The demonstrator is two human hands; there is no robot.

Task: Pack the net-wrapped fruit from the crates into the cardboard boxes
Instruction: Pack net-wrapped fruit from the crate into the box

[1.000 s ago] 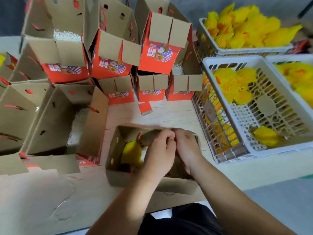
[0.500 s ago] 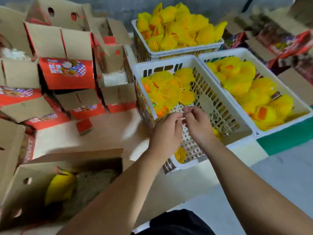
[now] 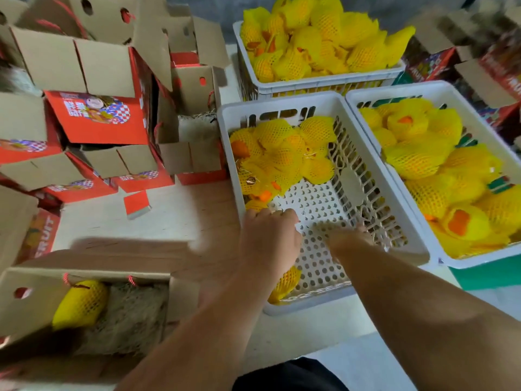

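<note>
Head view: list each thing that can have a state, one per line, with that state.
Near cardboard box: open, one net-wrapped fruit lying on straw padding.
Middle crate: part filled, fruit heaped at the far end, near floor bare.
Right crate: nearly full.
Far crate: heaped above its rim.
Stacked boxes: flaps open.
Left hand: inside the middle crate, fingers curled, grip unclear.
Right hand: inside the middle crate, blurred.

— Where's the fruit?

— Yellow net-wrapped fruit [image 3: 284, 153] is heaped at the middle crate's [image 3: 225, 142] far end; fuller crates sit at twelve [image 3: 318, 83] and three o'clock [image 3: 439, 88].

— And the boxes?

— One open cardboard box [image 3: 33, 303] at eight o'clock holds a single wrapped fruit [image 3: 80, 304], apparently on straw.
</note>
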